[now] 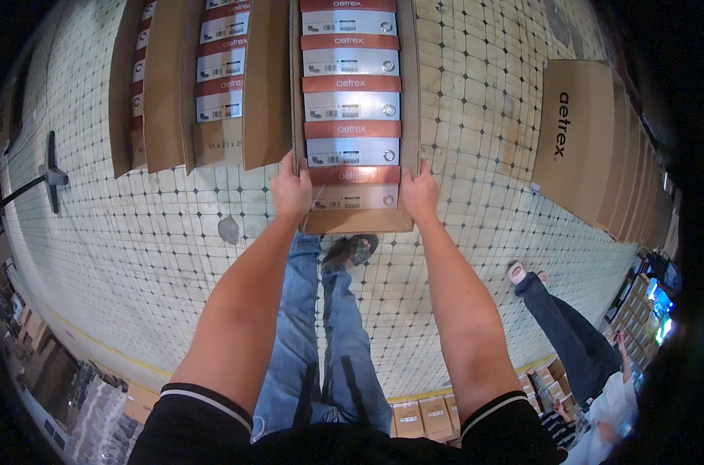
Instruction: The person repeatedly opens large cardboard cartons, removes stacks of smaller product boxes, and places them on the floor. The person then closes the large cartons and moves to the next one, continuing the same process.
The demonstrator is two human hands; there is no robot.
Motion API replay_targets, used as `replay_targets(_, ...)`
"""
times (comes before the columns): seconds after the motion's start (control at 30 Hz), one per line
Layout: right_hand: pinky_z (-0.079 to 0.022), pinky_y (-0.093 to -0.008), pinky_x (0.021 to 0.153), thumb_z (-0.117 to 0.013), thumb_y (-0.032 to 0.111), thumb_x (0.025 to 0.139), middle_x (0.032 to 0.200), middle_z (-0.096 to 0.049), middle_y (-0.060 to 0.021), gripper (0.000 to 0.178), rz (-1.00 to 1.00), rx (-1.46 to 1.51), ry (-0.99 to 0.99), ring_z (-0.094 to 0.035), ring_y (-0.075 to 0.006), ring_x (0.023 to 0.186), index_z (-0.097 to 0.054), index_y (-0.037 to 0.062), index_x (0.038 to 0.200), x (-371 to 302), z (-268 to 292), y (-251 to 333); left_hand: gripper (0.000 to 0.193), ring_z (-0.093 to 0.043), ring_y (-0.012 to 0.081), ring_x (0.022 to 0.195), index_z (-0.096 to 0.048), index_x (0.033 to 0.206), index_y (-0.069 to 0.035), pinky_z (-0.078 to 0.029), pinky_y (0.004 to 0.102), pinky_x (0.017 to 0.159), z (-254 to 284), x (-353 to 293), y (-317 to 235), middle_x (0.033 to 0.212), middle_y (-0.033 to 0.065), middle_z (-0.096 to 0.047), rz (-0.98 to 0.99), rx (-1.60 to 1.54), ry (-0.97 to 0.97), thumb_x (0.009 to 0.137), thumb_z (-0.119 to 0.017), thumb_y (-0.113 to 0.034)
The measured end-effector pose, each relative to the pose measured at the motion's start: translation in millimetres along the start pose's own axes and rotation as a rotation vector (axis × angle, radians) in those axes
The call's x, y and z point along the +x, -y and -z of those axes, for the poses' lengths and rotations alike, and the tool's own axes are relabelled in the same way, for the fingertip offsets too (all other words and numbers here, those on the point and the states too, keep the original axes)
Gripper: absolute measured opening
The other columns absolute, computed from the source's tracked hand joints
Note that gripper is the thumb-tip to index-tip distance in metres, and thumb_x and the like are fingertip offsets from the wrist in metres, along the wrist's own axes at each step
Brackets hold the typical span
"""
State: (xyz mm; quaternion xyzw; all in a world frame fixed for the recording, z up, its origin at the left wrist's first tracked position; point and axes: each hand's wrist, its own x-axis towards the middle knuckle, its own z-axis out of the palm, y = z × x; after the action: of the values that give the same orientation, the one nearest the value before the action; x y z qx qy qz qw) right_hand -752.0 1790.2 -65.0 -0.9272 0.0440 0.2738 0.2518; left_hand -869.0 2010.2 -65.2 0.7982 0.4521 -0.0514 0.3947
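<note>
An open brown cardboard carton [358,223] lies in front of me, its near end just beyond my feet. Inside it is a row of shoe boxes [350,106] with orange-red lids and white labelled ends. My left hand [291,190] is closed round the carton's left side wall near that end. On the opposite wall, my right hand [420,192] grips in the same way, thumb on the inside. The fingers outside the walls are partly hidden. Both arms are stretched out.
More open cartons [216,147] of shoe boxes stand to the left on the tiled floor [476,132]. A dark T-shaped bar [52,172] lies further left. Several large brown cartons [573,139] line the right. Another person [573,333] is at the lower right.
</note>
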Motion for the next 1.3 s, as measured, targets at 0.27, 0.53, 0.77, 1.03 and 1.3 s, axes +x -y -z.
replay_targets(0.27,-0.049,-0.0475,0.089,-0.056,0.030,0.091,0.110,-0.066,-0.0235,0.049,-0.024,0.071,0.017,-0.063,-0.0427,0.101,-0.051,0.0076,0.135,8,0,4,0.038,-0.063,0.0456,0.090,-0.054,0.129,-0.007,-0.050,0.0502,0.079,3,9,-2,0.101,0.0254,-0.066,0.059,0.028,0.075,0.095,-0.054,-0.024)
replay_targets(0.53,-0.049,-0.0481,0.088,-0.054,0.025,0.092,0.109,-0.067,-0.0220,0.045,-0.046,0.023,0.043,-0.063,-0.0424,0.101,-0.051,0.0094,0.134,5,4,12,0.039,-0.063,0.0471,0.085,-0.052,0.131,-0.008,-0.050,0.0522,0.075,2,7,2,0.096,0.0272,-0.066,-0.025,-0.034,0.034,0.095,-0.054,-0.024)
replay_targets(0.77,-0.049,-0.0481,0.087,-0.056,0.019,0.091,0.108,-0.067,-0.0222,0.044,-0.043,-0.007,0.060,-0.063,-0.0419,0.100,-0.053,0.0120,0.134,5,7,16,0.041,-0.064,0.0458,0.080,-0.050,0.133,-0.010,-0.050,0.0526,0.071,5,7,-3,0.089,0.0262,-0.066,-0.001,0.030,0.067,0.095,-0.053,-0.025)
replay_targets(1.03,-0.049,-0.0497,0.086,-0.056,0.018,0.091,0.108,-0.066,-0.0236,0.042,0.001,0.042,0.047,-0.062,-0.0439,0.099,-0.054,0.0076,0.131,6,4,11,0.039,-0.064,0.0452,0.081,-0.050,0.133,-0.014,-0.050,0.0520,0.070,10,7,-6,0.090,0.0242,-0.067,-0.007,-0.047,0.071,0.095,-0.053,-0.024)
replay_targets(1.3,-0.047,-0.0446,0.091,-0.058,0.021,0.092,0.120,-0.061,-0.0226,0.043,0.059,-0.017,-0.095,-0.059,-0.0390,0.109,-0.053,0.0035,0.130,-1,19,58,0.041,-0.064,0.0442,0.089,-0.050,0.134,-0.012,-0.052,0.0498,0.076,14,5,-5,0.103,0.0241,-0.066,0.013,-0.045,0.103,0.095,-0.054,-0.024)
